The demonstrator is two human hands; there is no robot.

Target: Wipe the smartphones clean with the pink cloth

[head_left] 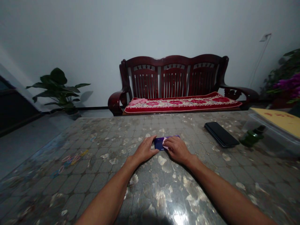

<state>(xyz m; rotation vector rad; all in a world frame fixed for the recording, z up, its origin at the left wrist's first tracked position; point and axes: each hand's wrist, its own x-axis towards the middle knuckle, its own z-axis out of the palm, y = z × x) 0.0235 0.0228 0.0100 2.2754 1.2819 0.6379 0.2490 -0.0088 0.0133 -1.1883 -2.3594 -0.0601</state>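
Note:
A glossy blue-purple smartphone [158, 144] lies flat on the table in front of me. My left hand [145, 149] holds its left end, fingers at the far edge and thumb at the near edge. Over the right part of the phone is my right hand [177, 150], with bunched fingers pressing a small pink cloth [165, 143] on its surface. Most of the cloth and the phone's right end are hidden under that hand.
The table [98, 193] has a patterned cover. At right lie a black phone [221, 134], a green bottle [252, 137] and a clear plastic box [276, 140] with a yellow sheet [278, 120]. Colourful bands [72, 160] lie at left. A wooden bench [175, 78] stands behind.

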